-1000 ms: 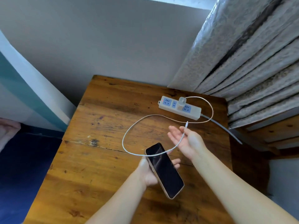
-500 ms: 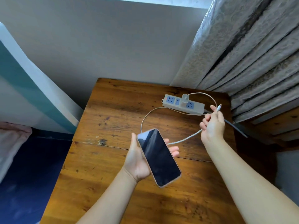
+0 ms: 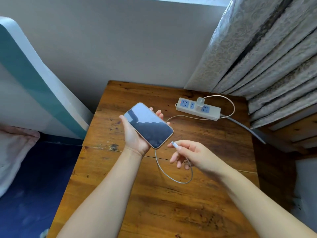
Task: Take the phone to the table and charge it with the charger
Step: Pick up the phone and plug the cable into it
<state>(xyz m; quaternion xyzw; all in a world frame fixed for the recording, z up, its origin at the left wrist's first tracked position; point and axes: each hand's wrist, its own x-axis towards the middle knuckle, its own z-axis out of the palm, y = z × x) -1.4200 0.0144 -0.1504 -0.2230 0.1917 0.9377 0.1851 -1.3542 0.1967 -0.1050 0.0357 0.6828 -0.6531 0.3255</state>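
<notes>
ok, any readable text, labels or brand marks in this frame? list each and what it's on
None readable.
Phone: screen dark, no text or logo showing.
Power strip: only blue socket faces and a small red light, no legible print.
Charger plug: plain white, no marking visible.

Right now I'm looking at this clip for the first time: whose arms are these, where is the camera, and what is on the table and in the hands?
No machine here: a person wears a camera on the head, looking down at their own arms. The left hand holds a dark-screened phone above a wooden table. The right hand pinches the cable plug in its fingers, close to the phone's lower end, not yet inserted. On the table lies a white power strip with a charger plugged in.
</notes>
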